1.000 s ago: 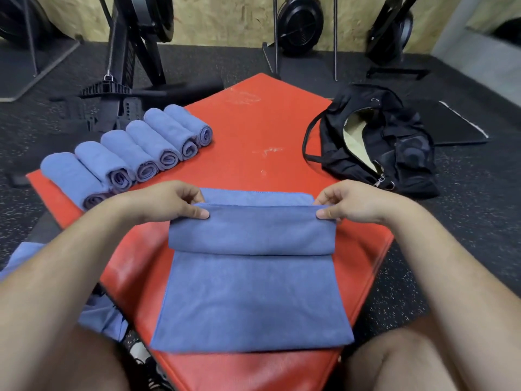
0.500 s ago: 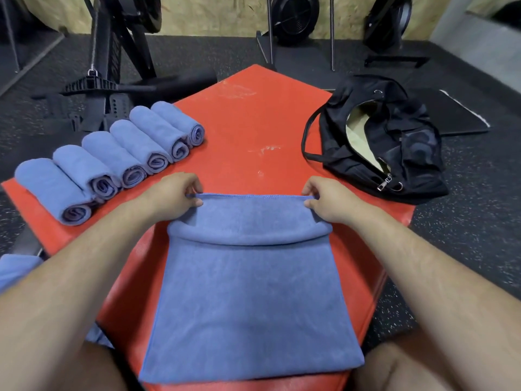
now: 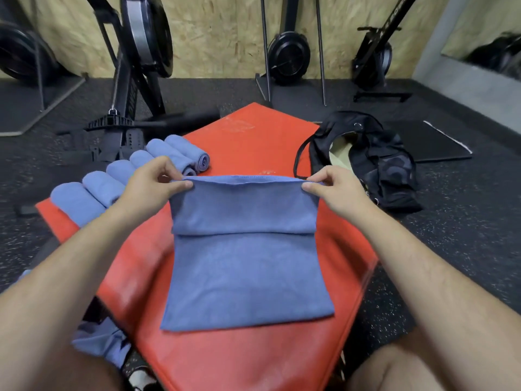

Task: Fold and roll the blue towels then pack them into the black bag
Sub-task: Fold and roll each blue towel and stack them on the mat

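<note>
Left hand (image 3: 152, 184) and right hand (image 3: 335, 190) pinch the far corners of a blue towel (image 3: 245, 266) lifted above a red mat (image 3: 253, 359), rolled towels (image 3: 93, 190) to the left, black bag (image 3: 377, 165) to the right.

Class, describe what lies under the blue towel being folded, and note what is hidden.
The towel lies on the red mat, which shows around it. The left hand and right hand pinch its far edge. The mat beneath the cloth is covered.

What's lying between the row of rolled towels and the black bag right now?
Between the rolled towels and black bag, only bare red mat, head view.
</note>
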Demonstrator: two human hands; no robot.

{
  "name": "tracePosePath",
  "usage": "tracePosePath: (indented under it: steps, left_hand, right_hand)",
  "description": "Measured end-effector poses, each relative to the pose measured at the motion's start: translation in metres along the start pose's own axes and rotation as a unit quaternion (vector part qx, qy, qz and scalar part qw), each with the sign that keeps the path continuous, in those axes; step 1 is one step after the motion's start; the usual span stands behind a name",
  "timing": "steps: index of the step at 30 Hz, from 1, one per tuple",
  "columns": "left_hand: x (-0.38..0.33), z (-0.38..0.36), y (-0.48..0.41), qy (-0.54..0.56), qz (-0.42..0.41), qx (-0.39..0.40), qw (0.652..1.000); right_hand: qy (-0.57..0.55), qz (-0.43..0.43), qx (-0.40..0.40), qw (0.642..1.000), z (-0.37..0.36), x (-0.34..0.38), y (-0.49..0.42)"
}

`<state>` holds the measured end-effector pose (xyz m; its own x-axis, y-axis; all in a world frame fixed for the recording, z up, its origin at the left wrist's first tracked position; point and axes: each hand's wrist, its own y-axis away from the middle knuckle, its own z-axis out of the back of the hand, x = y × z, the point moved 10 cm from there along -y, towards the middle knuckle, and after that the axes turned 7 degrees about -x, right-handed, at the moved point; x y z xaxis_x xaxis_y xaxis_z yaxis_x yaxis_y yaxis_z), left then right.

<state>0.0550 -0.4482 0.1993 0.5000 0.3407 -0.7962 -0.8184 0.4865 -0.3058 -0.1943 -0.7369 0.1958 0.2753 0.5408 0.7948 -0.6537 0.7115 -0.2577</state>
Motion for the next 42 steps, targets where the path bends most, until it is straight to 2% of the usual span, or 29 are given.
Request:
tracePosePath:
  steps: [4,9,12,19,21,25,28,33,38,42]
  left_hand:
    - [-0.029,0.04,0.008,0.021,0.007,-0.026,0.999]
    - [-0.09,0.09,0.018,0.014,-0.023,-0.012,1.0]
    - [-0.126,0.118,0.034,0.047,-0.023,0.004,0.999]
    - [-0.215,0.18,0.094,0.077,-0.102,0.06,0.99]
    - [-0.228,0.198,0.1,0.082,-0.11,0.066,0.988]
    - [-0.246,0.21,0.097,0.052,-0.116,0.065,0.99]
    - [-0.24,0.204,0.081,-0.003,-0.089,0.036,0.995]
    - [-0.211,0.189,0.037,-0.084,-0.057,-0.019,0.995]
    - [-0.217,0.179,0.005,-0.115,-0.113,-0.113,0.98]
    - [-0.224,0.175,-0.005,-0.085,-0.155,-0.139,0.974]
  right_hand:
    - [-0.029,0.007,-0.007,1.0,0.038,0.038,0.012]
    - [-0.043,0.059,-0.008,0.997,0.088,0.106,0.031]
    - [-0.065,0.073,0.018,0.995,0.112,0.141,0.047]
    - [-0.169,0.123,0.1,0.973,0.166,0.207,0.106]
    - [-0.165,0.143,0.12,0.968,0.18,0.227,0.12]
    - [-0.07,0.153,0.064,0.984,0.201,0.247,0.112]
    - [-0.003,0.146,0.042,0.988,0.196,0.249,0.094]
    - [0.153,0.15,-0.009,0.977,0.168,0.234,0.049]
    - [0.146,0.196,-0.078,0.966,0.148,0.237,0.015]
    - [0.17,0.237,-0.122,0.949,0.145,0.238,0.003]
